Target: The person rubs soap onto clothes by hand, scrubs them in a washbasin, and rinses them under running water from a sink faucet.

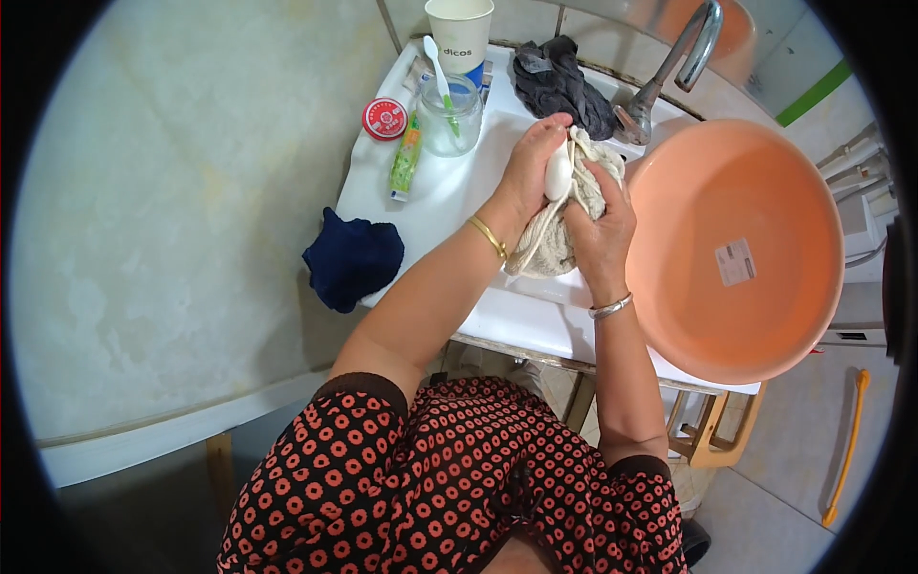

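Over the white sink [497,134], my left hand [532,170] is closed on a white oval bar of soap [558,176], pressing it to a cream knitted cloth [547,247]. White cords or a folded edge show along the cloth. My right hand [604,230] grips that cloth from the other side, its fingers curled over the top. The cloth is bunched and hangs down between both hands. Just beyond them a dark grey cloth [564,86] lies crumpled on the sink's back ledge, beside the curved metal faucet [669,72].
A large orange basin [688,316] stands at the right. On the left ledge are a glass jar [448,134] holding a toothbrush [435,59], a paper cup [461,24], a red round lid [385,120] and a green tube [405,163]. A navy cloth [356,258] drapes over the left edge.
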Action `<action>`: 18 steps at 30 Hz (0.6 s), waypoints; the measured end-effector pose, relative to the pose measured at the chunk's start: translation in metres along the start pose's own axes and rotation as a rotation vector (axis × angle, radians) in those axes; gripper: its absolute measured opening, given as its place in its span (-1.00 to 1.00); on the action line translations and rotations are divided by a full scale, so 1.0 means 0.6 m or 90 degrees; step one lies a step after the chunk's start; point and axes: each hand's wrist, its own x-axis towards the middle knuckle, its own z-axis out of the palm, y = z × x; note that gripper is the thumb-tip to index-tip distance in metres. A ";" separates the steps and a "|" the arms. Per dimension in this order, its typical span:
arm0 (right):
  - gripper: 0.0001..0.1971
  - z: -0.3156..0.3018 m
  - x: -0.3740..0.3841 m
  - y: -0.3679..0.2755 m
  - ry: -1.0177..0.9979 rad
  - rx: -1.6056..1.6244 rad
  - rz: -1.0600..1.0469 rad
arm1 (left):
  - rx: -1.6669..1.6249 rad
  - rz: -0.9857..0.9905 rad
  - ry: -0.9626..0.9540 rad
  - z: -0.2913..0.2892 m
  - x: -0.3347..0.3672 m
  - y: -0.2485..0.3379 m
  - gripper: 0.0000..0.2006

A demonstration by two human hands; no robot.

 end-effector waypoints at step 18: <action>-0.59 -0.054 0.016 -0.014 0.109 0.569 0.296 | -0.204 -0.213 -0.060 0.011 -0.031 -0.017 -0.75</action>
